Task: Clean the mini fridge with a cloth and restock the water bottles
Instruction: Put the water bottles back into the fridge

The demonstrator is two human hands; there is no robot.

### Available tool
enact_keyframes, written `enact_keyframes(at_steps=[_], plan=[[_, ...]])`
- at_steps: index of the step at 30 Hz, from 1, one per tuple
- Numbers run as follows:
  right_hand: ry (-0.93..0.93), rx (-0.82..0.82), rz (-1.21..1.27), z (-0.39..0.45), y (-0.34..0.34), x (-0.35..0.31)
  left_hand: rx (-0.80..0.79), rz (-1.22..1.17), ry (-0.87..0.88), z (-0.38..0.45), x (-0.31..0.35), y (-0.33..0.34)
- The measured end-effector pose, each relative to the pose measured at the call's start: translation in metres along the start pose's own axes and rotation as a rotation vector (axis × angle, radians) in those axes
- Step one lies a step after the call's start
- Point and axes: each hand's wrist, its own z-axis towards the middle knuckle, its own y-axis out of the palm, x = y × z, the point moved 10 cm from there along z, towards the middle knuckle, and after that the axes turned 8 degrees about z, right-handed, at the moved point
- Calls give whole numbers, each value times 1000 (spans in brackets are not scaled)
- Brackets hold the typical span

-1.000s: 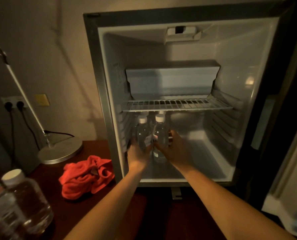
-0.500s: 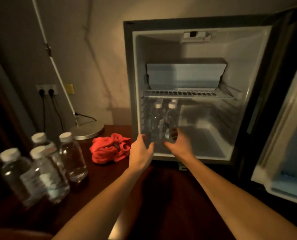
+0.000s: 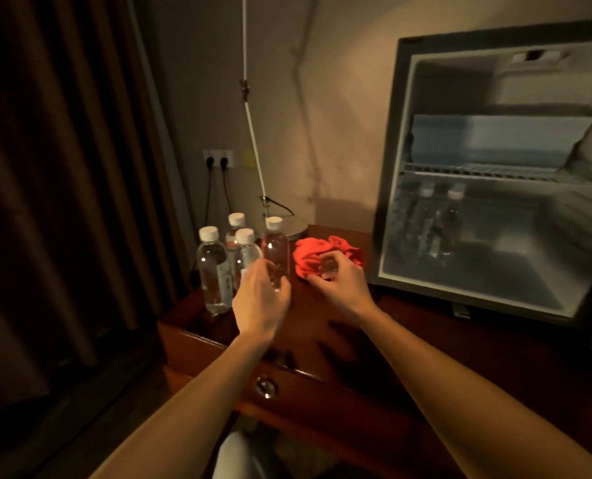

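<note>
Your left hand (image 3: 260,299) is hovering in front of the four water bottles (image 3: 214,267) standing clustered at the left end of the wooden desk (image 3: 322,326), its fingers loosely curved and holding nothing — though it is overlapping the lower parts of the two nearest bottles, so contact is hard to judge. Your right hand (image 3: 339,281) is hanging just in front of the crumpled red cloth (image 3: 310,254), fingers loosely curled with thumb and forefinger near each other, and it is gripping nothing. The cloth is lying on the desk between the bottles and the mini fridge (image 3: 494,184), which is sitting on the right with its inside showing — two more bottles (image 3: 439,223) are standing upright inside at the left, under the wire shelf (image 3: 494,172), blurred. A lamp base (image 3: 296,228) is sitting behind the bottles, its thin arm rising along the wall, and two plugs are sitting in a wall socket (image 3: 218,160) beyond. A round drawer knob (image 3: 266,387) is showing on the desk front.
</note>
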Motion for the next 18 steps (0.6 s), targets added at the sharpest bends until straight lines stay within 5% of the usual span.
enact_keyframes(at_steps=[4,8,18], plan=[[49,-103,74,14,49,-5,45,170,-108,9,-42,-14],[27,-155,108,31,81,-7,-86,186,-146,15,-59,10],[45,6,128,71,97,20,-66,-13,-179,31,-65,33]])
